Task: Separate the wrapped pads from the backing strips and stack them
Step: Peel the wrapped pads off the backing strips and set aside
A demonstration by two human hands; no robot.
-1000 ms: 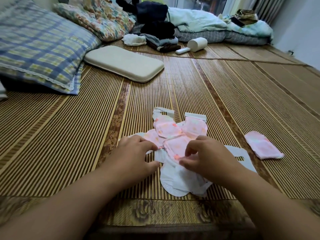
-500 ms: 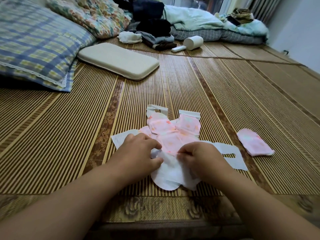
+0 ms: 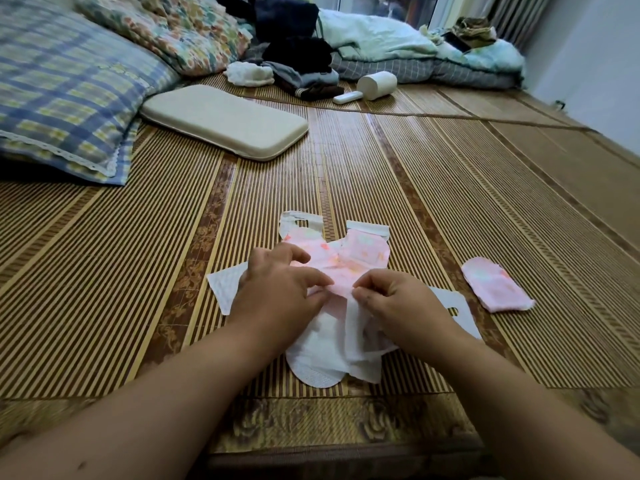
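A loose pile of pink wrapped pads [image 3: 360, 252] and white backing strips [image 3: 322, 355] lies on the bamboo mat in front of me. My left hand [image 3: 280, 289] and my right hand [image 3: 398, 303] meet over the pile's middle, each pinching an edge of the same pink wrapper [image 3: 341, 289] between thumb and fingers. White strips spread out from under both hands, one at the left [image 3: 225, 285] and one at the right [image 3: 457, 310]. A separate pink wrapped pad [image 3: 495, 284] lies alone on the mat to the right.
A cream flat cushion [image 3: 225, 124] lies further back on the left, beside a plaid pillow [image 3: 65, 95]. Clothes, bedding and a white cylinder [image 3: 375, 85] sit along the far edge. The mat's patterned front border [image 3: 311, 420] runs under my forearms.
Both hands have shifted forward onto the middle of the pile and closed together on one pink wrapper. The view has tilted down slightly.
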